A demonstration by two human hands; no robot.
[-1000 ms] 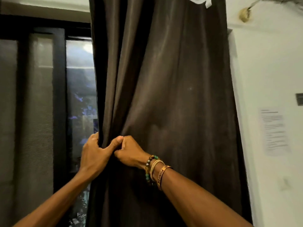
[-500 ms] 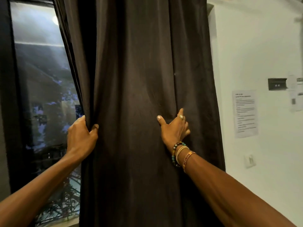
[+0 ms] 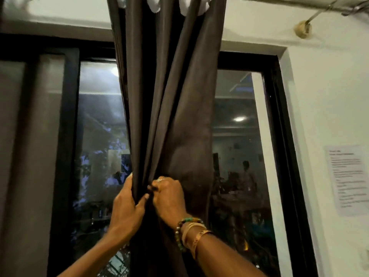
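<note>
Two hands (left (image 3: 126,208), right (image 3: 169,198)) grip curtain (image 3: 179,96); notice (image 3: 347,176) unreadable.

place: indoor room, home or shared lodging, cannot tell which
clues: dark curtain (image 3: 179,116) on rod (image 3: 279,3), black-framed window (image 3: 279,136), white wall (image 3: 329,96), printed notice (image 3: 348,178)

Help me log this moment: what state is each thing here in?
dark curtain: gathered into a narrow bundle, hanging from the rod.
left hand: grips the bundle's left folds.
right hand: grips the folds right beside it.
window glass: uncovered on both sides of the bundle.
paper notice: stuck flat on the wall.
</note>
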